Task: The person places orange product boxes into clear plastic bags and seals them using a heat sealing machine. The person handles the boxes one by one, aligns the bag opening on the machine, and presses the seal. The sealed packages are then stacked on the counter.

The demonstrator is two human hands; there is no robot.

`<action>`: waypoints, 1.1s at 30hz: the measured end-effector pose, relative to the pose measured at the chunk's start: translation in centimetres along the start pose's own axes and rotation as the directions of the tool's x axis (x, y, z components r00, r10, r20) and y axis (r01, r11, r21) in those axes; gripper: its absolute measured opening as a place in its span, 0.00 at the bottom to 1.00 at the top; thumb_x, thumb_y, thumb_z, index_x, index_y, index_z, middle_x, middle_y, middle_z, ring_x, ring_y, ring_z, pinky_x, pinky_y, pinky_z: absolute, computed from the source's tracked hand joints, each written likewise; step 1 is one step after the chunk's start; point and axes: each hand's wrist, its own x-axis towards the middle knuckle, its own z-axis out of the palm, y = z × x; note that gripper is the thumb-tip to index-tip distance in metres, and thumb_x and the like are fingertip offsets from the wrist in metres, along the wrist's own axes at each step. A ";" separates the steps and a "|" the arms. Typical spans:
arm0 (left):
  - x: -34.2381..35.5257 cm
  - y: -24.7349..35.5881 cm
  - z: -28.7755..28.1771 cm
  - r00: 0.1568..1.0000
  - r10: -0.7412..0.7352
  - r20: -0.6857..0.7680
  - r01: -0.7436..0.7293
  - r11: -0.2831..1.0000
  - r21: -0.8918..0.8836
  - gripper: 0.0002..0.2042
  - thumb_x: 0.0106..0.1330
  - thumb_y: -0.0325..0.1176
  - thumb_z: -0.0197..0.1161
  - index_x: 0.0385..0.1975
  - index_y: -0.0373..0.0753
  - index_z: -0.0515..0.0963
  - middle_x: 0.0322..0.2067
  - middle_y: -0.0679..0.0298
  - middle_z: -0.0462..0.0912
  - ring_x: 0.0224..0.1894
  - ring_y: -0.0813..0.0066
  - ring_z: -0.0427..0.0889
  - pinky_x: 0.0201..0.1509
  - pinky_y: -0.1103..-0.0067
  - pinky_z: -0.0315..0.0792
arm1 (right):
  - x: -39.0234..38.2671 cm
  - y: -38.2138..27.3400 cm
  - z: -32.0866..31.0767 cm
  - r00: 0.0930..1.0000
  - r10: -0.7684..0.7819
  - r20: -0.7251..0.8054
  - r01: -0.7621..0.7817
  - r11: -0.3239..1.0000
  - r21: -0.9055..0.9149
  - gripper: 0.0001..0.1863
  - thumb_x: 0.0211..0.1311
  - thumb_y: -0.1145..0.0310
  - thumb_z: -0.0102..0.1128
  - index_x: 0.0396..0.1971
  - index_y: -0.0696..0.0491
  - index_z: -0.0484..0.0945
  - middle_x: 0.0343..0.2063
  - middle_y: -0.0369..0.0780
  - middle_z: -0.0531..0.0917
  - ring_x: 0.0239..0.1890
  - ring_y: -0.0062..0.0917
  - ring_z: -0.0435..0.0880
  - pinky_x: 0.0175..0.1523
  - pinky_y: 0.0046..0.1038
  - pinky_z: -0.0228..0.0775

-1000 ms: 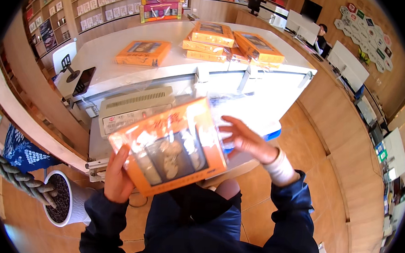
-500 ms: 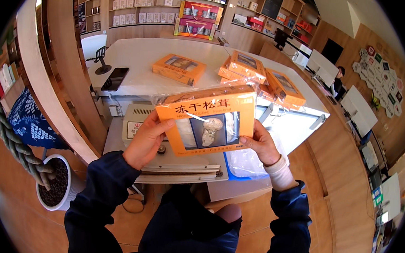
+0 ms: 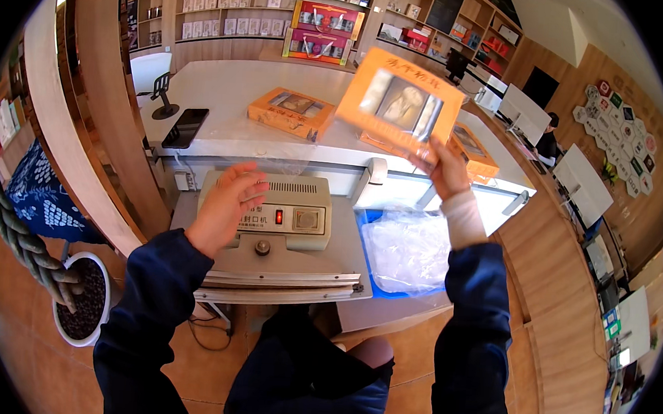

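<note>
Tilted, windowed orange box [image 3: 401,105]

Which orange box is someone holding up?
The orange box up in the right hand; no hand holds the other orange boxes on the white counter.

Left hand [image 3: 227,207]: empty, we've got the fingers loosely curled, slightly apart
Right hand [image 3: 447,171]: up higher than our left, fingers bent in a grip
Pale cuff [image 3: 464,221]: around our right wrist [image 3: 455,189]
Navy sleeves [image 3: 148,294]: on both our arms, reaching forward, hands well apart
</note>
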 end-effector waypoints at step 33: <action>11.0 5.3 5.5 0.981 0.192 0.017 -0.181 0.887 0.424 0.23 0.68 0.36 0.47 0.61 0.35 0.60 0.63 0.60 0.59 0.65 0.66 0.55 0.67 0.69 0.51 | -28.5 25.7 -11.0 0.904 0.425 -0.058 -0.315 0.567 -0.761 0.15 0.56 0.71 0.53 0.44 0.53 0.76 0.48 0.46 0.75 0.48 0.32 0.76 0.44 0.28 0.75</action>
